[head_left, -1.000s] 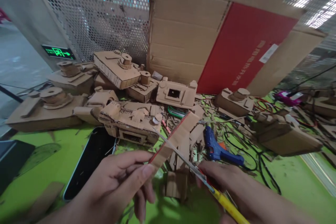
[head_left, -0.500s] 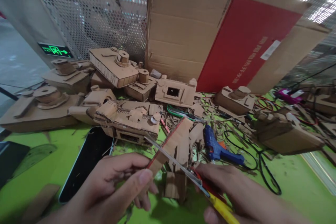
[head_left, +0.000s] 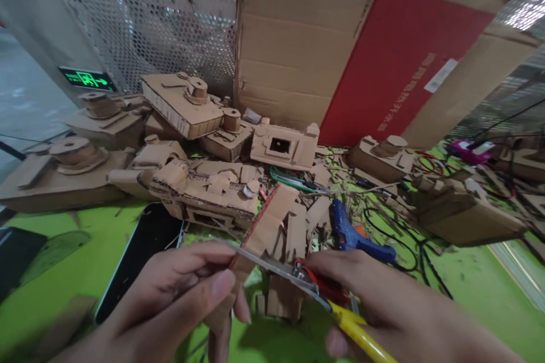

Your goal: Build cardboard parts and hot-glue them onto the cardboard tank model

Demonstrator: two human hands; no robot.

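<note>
My left hand [head_left: 174, 292] pinches the near end of a flat cardboard strip [head_left: 272, 212] with a red edge between thumb and fingers. The strip points away from me, over the pile of scraps. In my right hand [head_left: 374, 289] is a pair of scissors [head_left: 353, 326] with yellow and red handles. Their blades lie across the strip close to my left fingertips, pointing left. Whether the blades have cut into the cardboard, I cannot tell. Below the blades stands a small cardboard block [head_left: 283, 298], partly in shadow.
Several cardboard models [head_left: 204, 187] crowd the back and left of the green table [head_left: 55, 266]. A black phone-like slab [head_left: 136, 266] lies left. A blue glue gun [head_left: 349, 235] with a black cable and a green cutter [head_left: 293, 180] lie among scraps. Large cardboard sheets [head_left: 298, 51] stand behind.
The scissors have moved left and nearer to my left hand, crossing the strip lower down at a flatter angle. The strip's far end has shifted left a little.
</note>
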